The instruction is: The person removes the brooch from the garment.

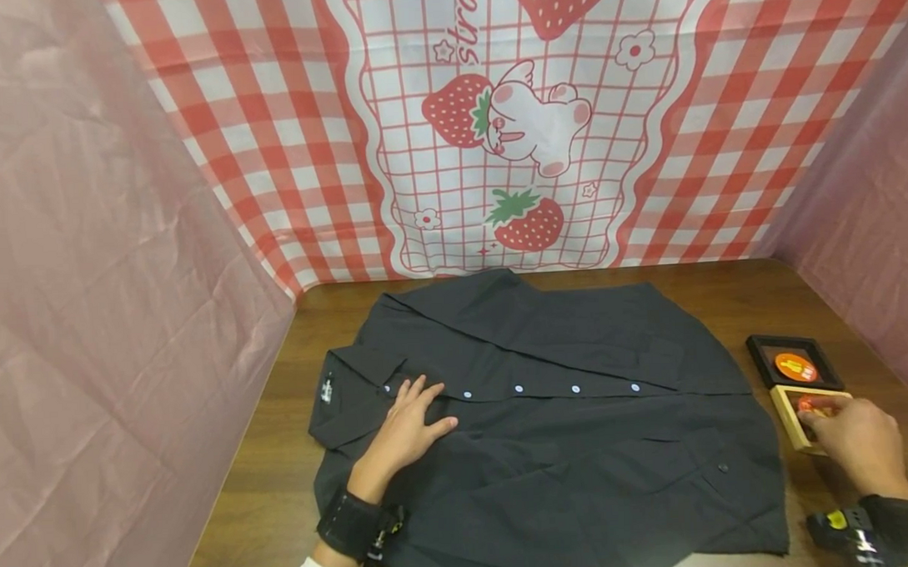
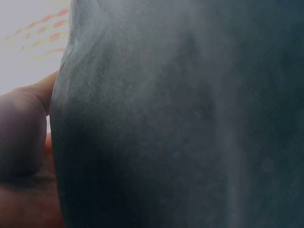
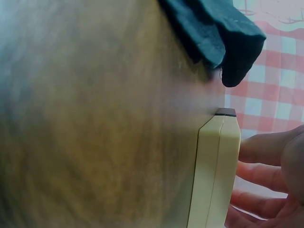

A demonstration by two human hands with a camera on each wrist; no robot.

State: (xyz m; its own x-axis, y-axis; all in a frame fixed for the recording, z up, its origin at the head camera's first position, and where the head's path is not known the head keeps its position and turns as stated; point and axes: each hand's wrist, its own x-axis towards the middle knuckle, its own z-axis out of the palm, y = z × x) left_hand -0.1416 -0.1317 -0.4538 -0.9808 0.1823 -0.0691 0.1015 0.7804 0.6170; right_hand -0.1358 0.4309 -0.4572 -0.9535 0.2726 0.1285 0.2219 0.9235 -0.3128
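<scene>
A dark grey button-up shirt point(image 1: 550, 447) lies spread on the table, its collar to the left and its row of pale buttons running across the middle. My left hand point(image 1: 410, 427) rests on the shirt near the collar, fingers spread over the upper buttons. At the right, my right hand point(image 1: 861, 436) reaches over a pale yellow square tray point(image 1: 793, 426). Its thumb and fingertips pinch a small red-and-orange badge point(image 1: 807, 405), partly hidden by the hand. In the right wrist view, the fingers curve over the top of the tray point(image 3: 211, 175).
Just behind the pale tray, a black square tray point(image 1: 760, 364) holds a round orange badge point(image 1: 795, 367). Wooden tabletop point(image 1: 258, 474) shows around the shirt. A strawberry-print cloth point(image 1: 524, 147) hangs at the back, with pink cloth point(image 1: 109, 287) at both sides.
</scene>
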